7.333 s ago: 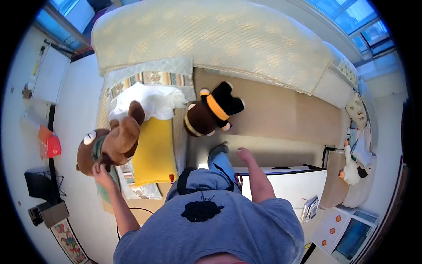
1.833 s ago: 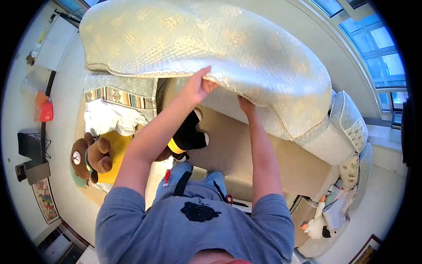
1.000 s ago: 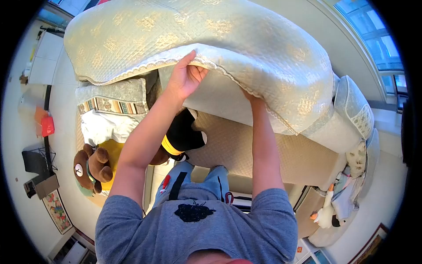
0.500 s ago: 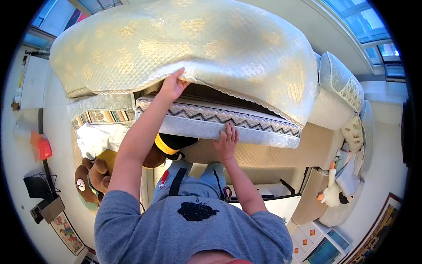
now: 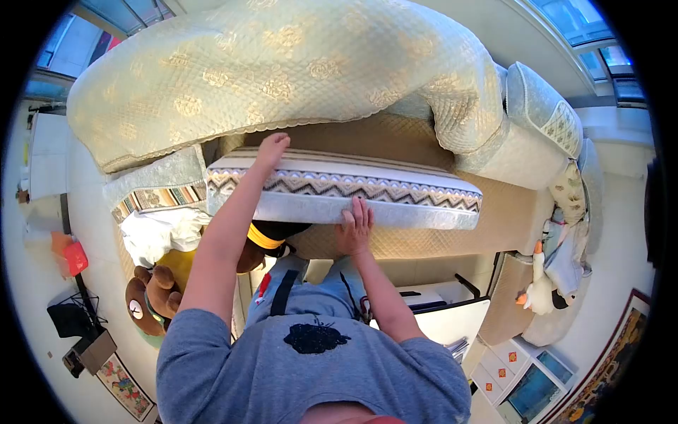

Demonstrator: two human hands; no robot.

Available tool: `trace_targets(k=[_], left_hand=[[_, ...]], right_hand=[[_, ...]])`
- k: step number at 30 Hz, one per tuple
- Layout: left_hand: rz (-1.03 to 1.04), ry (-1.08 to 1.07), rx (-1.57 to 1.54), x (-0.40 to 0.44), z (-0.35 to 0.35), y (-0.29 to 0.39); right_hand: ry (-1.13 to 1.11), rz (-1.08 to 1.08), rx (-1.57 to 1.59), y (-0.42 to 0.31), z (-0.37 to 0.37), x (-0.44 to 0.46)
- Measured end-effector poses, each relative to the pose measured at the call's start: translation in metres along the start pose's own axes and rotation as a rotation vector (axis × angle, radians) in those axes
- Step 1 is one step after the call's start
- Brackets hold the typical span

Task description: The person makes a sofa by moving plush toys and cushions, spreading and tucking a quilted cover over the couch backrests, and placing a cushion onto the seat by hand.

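Observation:
A long seat cushion (image 5: 417, 210), pale with a black-and-white zigzag band, lies on the sofa in front of me. My right hand (image 5: 355, 225) rests on its front side, fingers stretched out and flat. A quilted sofa cover (image 5: 233, 85), pale green with cream flowers and a scalloped edge, drapes over the backrest behind the cushion. At its lower edge, my left hand (image 5: 274, 148) is closed with the fingers curled, seemingly pinching the trim; the fingertips are partly hidden. Under the raised edge, a brown quilted surface (image 5: 367, 138) shows behind the cushion.
On the left are a brown plush bear (image 5: 150, 300), a white cloth (image 5: 159, 230) and a striped cushion (image 5: 166, 198). To the right, a plush goose (image 5: 540, 286) lies by the sofa arm. A white table (image 5: 452, 318) stands close beside me.
The sofa cover's edge has lifted away from the cushion, baring its top and the brown surface behind. My left hand has moved slightly down and left; the right stays on the cushion.

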State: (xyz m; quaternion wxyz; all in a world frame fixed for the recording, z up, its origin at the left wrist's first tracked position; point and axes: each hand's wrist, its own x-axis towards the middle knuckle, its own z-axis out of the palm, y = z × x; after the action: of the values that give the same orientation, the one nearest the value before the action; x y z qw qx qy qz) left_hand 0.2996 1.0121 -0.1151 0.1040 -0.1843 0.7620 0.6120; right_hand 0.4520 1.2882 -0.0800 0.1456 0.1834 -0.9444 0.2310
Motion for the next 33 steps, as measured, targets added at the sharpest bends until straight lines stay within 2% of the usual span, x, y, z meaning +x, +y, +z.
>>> trace_targets(k=[2, 3, 4, 5, 6, 7, 9, 10, 11, 13, 14, 16, 21, 27, 29, 30, 32, 33], left_hand=[[0.085, 0.163, 0.301, -0.006, -0.011, 0.042], [0.081, 0.17, 0.303, -0.005, -0.016, 0.049], [0.228, 0.285, 0.401, -0.004, -0.023, 0.054], [0.376, 0.4, 0.501, -0.004, -0.031, 0.061], [0.315, 0.413, 0.495, -0.016, -0.036, 0.083], [0.309, 0.423, 0.5, -0.015, -0.043, 0.081], [0.559, 0.569, 0.571, -0.008, -0.061, 0.071], [0.609, 0.594, 0.614, -0.007, -0.069, 0.067], [0.599, 0.606, 0.62, -0.01, -0.073, 0.062], [0.2, 0.605, 0.298, -0.017, -0.08, 0.052], [0.191, 0.621, 0.299, -0.017, -0.086, 0.04], [-0.008, 0.627, 0.012, -0.015, -0.103, 0.007], [-0.116, 0.706, -0.018, -0.034, -0.141, -0.045], [-0.244, 0.599, -0.16, -0.049, -0.173, -0.087], [-0.334, 0.535, -0.306, -0.059, -0.174, -0.074], [-0.331, 0.529, -0.351, -0.06, -0.177, -0.078], [-0.324, 0.484, -0.411, -0.057, -0.186, -0.105], [-0.313, 0.468, -0.443, -0.062, -0.188, -0.095]], right_hand=[[0.007, -0.085, 0.061, 0.019, 0.009, 0.022], [-0.027, -0.115, 0.046, 0.03, 0.012, 0.036], [-0.06, -0.146, 0.034, 0.038, 0.015, 0.054], [-0.094, -0.127, -0.039, 0.039, 0.011, 0.079], [-0.129, -0.108, -0.112, 0.04, 0.007, 0.107], [-0.062, -0.088, -0.163, 0.049, 0.013, 0.131], [-0.008, 0.03, -0.185, 0.057, 0.014, 0.179], [-0.012, 0.025, -0.211, 0.061, 0.017, 0.199], [-0.017, 0.014, -0.2, 0.067, 0.024, 0.215], [-0.136, 0.083, -0.285, 0.076, 0.036, 0.243], [-0.141, 0.067, -0.275, 0.08, 0.041, 0.251], [-0.235, 0.133, -0.285, 0.086, 0.048, 0.266], [-0.346, 0.126, -0.299, 0.095, 0.057, 0.284], [-0.446, 0.194, -0.387, 0.088, 0.072, 0.298], [-0.349, 0.269, -0.403, 0.073, 0.072, 0.294], [-0.353, 0.254, -0.397, 0.072, 0.078, 0.287], [-0.113, 0.168, -0.354, 0.065, 0.091, 0.267], [-0.115, 0.152, -0.347, 0.054, 0.093, 0.257]])
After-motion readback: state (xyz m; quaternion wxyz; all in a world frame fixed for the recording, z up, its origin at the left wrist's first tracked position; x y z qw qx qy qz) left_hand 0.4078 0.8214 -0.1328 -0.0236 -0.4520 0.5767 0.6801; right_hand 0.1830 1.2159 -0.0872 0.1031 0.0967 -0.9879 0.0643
